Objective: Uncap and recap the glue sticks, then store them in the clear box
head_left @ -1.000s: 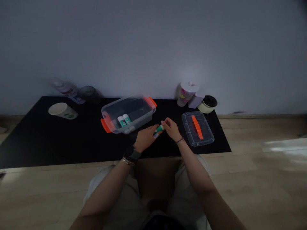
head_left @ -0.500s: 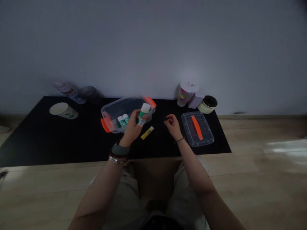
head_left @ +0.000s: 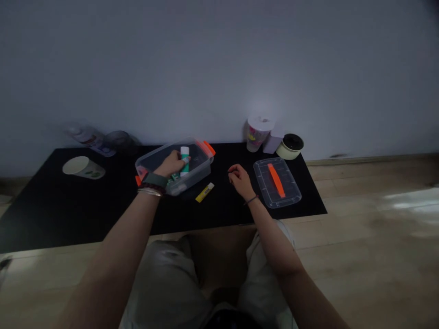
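Observation:
My left hand [head_left: 170, 164] reaches into a clear plastic box [head_left: 200, 161] and is shut on an upright glue stick [head_left: 184, 161] with a white cap and green label. The stick's lower end is hidden by my fingers. Beneath my hand, another green-labelled stick [head_left: 175, 177] is partly visible in the box. A yellow glue stick [head_left: 205, 192] lies on the black mat [head_left: 219, 214] just in front of the box. My right hand [head_left: 240, 181] rests on the mat, lightly curled and empty, nearest a clear lid [head_left: 264, 185] with an orange handle.
Along the wall stand a patterned plastic cup [head_left: 257, 133], a small lilac box [head_left: 272, 142] and a cream container with a black lid [head_left: 291, 147]. A paper cup [head_left: 83, 167] lies on its side at left, behind it a blurred bottle [head_left: 84, 135].
My left hand has moved down into the box with the glue stick. A second earlier, both hands met over the stick; now my right hand is apart from it. The view has shifted slightly.

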`<state>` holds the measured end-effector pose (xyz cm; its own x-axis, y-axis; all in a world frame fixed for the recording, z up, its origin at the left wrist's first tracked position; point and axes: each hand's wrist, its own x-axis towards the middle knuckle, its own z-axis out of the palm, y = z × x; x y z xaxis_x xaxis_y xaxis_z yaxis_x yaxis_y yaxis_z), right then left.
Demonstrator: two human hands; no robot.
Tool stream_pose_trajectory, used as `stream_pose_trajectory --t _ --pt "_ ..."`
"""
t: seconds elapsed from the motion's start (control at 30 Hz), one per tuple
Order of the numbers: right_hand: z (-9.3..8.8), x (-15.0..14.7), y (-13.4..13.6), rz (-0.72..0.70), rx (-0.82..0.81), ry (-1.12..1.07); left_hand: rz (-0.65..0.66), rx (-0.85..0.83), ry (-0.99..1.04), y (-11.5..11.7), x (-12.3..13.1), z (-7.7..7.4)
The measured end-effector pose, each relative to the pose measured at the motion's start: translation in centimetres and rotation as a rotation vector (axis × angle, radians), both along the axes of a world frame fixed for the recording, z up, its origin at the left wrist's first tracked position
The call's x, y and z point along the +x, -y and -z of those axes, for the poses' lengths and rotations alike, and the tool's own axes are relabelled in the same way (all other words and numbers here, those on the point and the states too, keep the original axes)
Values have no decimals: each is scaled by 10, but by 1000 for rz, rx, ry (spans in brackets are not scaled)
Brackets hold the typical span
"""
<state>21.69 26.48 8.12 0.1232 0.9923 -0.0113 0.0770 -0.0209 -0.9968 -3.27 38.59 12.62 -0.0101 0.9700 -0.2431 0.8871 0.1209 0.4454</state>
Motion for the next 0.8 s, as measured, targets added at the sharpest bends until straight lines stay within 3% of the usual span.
stream_pose_trajectory --t 0.13,0.37,0.67,0.8 --pt "-2 1 1 -26 10 -9 128 -189 -129 0 10 1" --pt "-3 1 1 -49 6 22 290 -247 -254 -5 18 7" --pt "-1 1 1 -71 -17 58 273 -272 -371 -24 7 35" --pt "-2 -1 2 -78 -12 62 281 -263 -430 -27 6 38"
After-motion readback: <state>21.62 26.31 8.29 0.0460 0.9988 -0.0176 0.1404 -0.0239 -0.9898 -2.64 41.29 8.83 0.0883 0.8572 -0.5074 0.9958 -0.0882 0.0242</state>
